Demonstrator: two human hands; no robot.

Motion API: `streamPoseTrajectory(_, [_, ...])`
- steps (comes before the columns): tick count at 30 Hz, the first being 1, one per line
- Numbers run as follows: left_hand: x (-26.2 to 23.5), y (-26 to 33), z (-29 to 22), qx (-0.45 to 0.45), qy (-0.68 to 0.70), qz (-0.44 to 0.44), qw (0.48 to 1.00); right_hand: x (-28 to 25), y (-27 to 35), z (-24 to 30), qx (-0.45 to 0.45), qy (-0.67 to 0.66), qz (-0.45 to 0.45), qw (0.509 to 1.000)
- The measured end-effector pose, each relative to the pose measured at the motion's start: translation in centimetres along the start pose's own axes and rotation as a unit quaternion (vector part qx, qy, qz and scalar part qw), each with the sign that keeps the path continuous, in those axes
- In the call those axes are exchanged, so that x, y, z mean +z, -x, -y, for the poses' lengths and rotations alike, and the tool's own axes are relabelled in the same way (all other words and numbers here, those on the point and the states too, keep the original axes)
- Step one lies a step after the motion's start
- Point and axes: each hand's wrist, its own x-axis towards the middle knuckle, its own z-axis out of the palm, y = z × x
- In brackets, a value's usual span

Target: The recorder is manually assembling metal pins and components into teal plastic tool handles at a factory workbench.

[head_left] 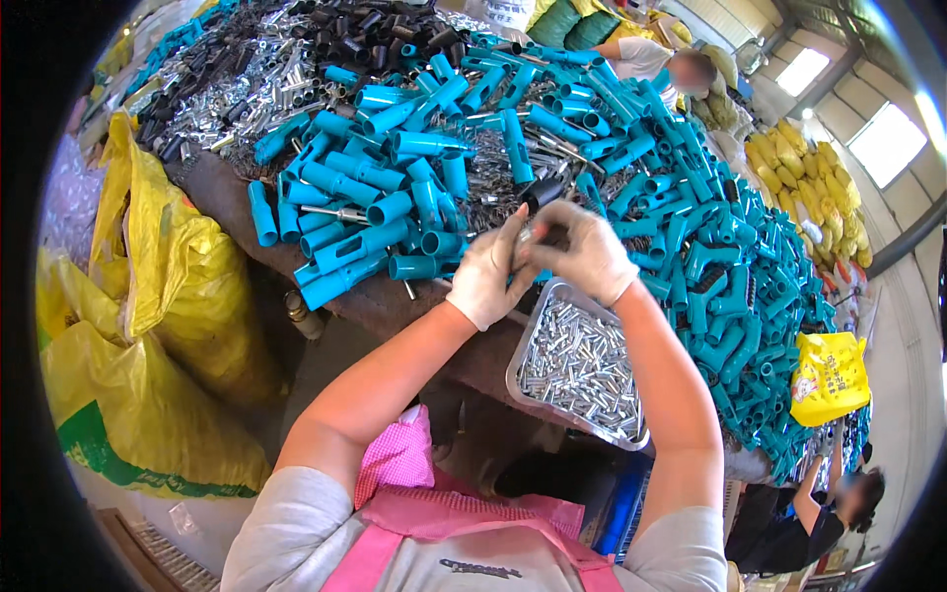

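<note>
Both my hands wear pale thin gloves and meet above the near edge of the heaped table. My left hand (487,274) is closed, its fingers and thumb pinched around something small. My right hand (588,253) curls against it, fingertips together and slightly blurred. What lies between the fingers is mostly hidden. A black tube-shaped part (541,191) shows just beyond my fingertips; whether they grip it, I cannot tell. Below my right hand stands a clear plastic tub (513,370) full of small silvery metal pins (580,367). Teal tubular parts (365,205) lie close to my left hand.
More teal parts (735,316) pile up on the right, with a yellow bag (830,378) on them. Black parts (370,39) and silvery pieces (222,104) heap at far left. Yellow sacks (187,286) stand left. One person (646,61) is across the table, another (814,513) at lower right.
</note>
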Motion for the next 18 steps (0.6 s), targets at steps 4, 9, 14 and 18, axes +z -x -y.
streamPoseTrajectory(4, [0.6, 0.6, 1.0, -0.058, 0.056, -0.111, 0.990, -1.9, -3.5, -2.0, 0.025, -0.182, -0.094, 0.979])
streamPoseTrajectory(9, [-0.6, 0.0, 0.8, -0.099, 0.101, -0.098, 0.985, -2.6, -10.8, -7.8, -0.121, 0.423, 0.004, 0.898])
streamPoseTrajectory(14, [-0.5, 0.0, 1.2, -0.106, 0.057, -0.095, 0.988, 0.0, -14.3, -6.4, 0.021, 0.549, 0.165, 0.819])
streamPoseTrajectory(18, [-0.1, -0.5, 0.7, -0.116, 0.112, -0.098, 0.982, -0.3, -14.0, -8.0, -0.050, 0.600, 0.160, 0.783])
